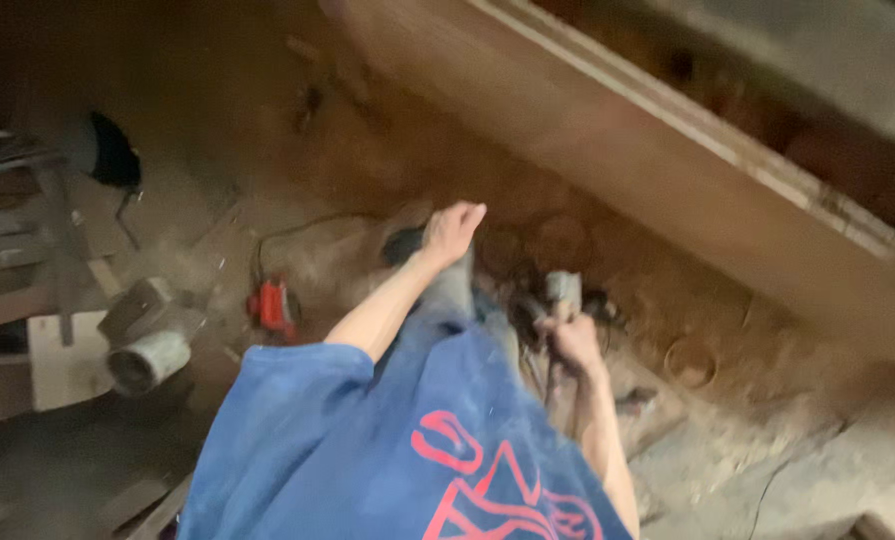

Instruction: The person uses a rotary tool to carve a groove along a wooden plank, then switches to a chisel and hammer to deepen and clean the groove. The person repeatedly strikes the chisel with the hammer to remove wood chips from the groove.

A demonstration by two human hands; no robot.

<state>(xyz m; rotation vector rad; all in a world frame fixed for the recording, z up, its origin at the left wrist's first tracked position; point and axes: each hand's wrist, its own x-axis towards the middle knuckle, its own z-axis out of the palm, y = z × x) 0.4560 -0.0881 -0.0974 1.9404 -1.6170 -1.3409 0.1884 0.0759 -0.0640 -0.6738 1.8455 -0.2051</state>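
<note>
Right now the fingers of the left hand [454, 231] are curled loosely, thumb side up, over the end of a dark rounded thing [404, 244] by the knee; blur makes it impossible to tell whether they grip it or just rest against it. Fingers of the right hand [574, 340] are wrapped tight around the grey body of a power tool [562, 293], whose dark parts stick out on both sides of the fist, low over the dusty floor [768, 440]. Between the two hands sits a knee in grey trousers [450, 292], and nearer the camera a blue shirt [368, 450] with a red print fills the bottom of the view. Left of the left forearm, well apart, a small red tool [273, 305] lies on the floor with a dark cord running from it. Further left a pale pipe piece [148, 362] lies beside a grey block [136, 307], near a light board [63, 360]. Running across the upper right is a long wooden plank [668, 170], above and beyond both hands. A faint round mark [690, 362] shows on the floor right of the power tool. Whole frame is motion-blurred.
</note>
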